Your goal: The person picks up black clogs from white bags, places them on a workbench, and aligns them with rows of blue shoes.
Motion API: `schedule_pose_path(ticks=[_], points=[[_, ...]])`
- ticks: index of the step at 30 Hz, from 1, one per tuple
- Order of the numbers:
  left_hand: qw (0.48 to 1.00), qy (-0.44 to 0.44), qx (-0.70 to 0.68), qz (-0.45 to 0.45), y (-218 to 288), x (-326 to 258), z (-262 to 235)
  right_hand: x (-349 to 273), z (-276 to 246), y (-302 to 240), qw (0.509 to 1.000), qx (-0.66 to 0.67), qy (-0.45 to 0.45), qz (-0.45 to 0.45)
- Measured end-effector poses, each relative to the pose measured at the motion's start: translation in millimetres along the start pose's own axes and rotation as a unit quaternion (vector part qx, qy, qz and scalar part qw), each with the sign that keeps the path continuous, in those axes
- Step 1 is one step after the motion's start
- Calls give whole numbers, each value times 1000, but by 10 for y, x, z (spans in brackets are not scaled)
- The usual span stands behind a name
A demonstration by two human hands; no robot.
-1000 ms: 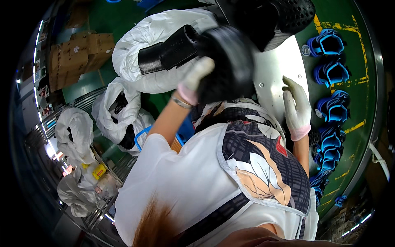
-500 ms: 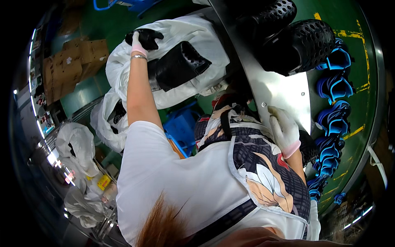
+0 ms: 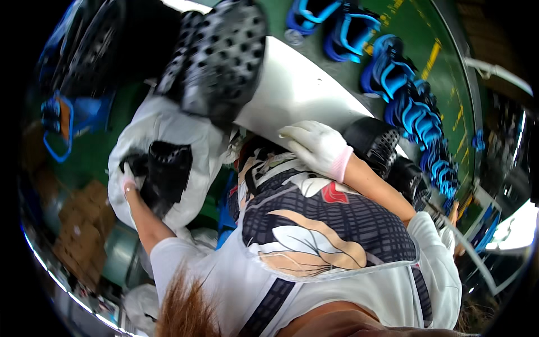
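Where our left hand (image 3: 128, 177) reaches: into the white sack (image 3: 135, 132), at its left side, gloved fingers against a small dark piece (image 3: 135, 163); whether they are clamped on it or only touching, we cannot tell — glove and piece blur together.
Black shell (image 3: 171, 165): lying in the sack, just right of the small piece, its perforated end toward the sack's far side.
Right hand (image 3: 319, 147): well right of the sack, by the near edge of the metal table (image 3: 306, 84); thumb and fingers apart, nothing held. We cannot tell if it touches the metal.
Slip risk: with our left arm stretched to the sack's outer side, a loose pinch on slick-looking material could let the small piece drop.
Snag risk: the sack's soft, folded rim might catch our wrist, or the black shell might drag along if we lift carelessly.
Knock risk: the large perforated shell (image 3: 224, 62) stands at the sack's far right edge — a wide upward swing could bump it.
Table edge: slants from the sack's far right toward the near shells (image 3: 373, 143), which crowd our right forearm.
Room for moving: bare metal right of the sack, between the large shell and our right hand; tighter at the sack itself.
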State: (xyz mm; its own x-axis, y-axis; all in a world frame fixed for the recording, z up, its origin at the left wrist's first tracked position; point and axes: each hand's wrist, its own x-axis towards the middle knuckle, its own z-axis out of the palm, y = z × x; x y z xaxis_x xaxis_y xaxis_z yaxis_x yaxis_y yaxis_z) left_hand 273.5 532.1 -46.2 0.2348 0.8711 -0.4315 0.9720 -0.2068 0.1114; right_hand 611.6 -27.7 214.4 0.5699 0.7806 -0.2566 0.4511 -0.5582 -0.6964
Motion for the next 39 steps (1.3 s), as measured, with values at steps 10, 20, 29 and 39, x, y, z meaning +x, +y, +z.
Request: schedule_pose_path(ticks=[10,20,29,39], points=[[984,119,114,61,139,-555,-504,-450,-365,279,998,6,56,-29],[929,73,-34,361,2068,-3155,-380,-1676,-1090,1097,905,5,365,217],[732,111,32,671,5227,-3774,673,-1936,-466,1049,941,-40,238,239],[726,40,313,611,6350,-3497,760,-1904,-223,983,891,20,300,342]])
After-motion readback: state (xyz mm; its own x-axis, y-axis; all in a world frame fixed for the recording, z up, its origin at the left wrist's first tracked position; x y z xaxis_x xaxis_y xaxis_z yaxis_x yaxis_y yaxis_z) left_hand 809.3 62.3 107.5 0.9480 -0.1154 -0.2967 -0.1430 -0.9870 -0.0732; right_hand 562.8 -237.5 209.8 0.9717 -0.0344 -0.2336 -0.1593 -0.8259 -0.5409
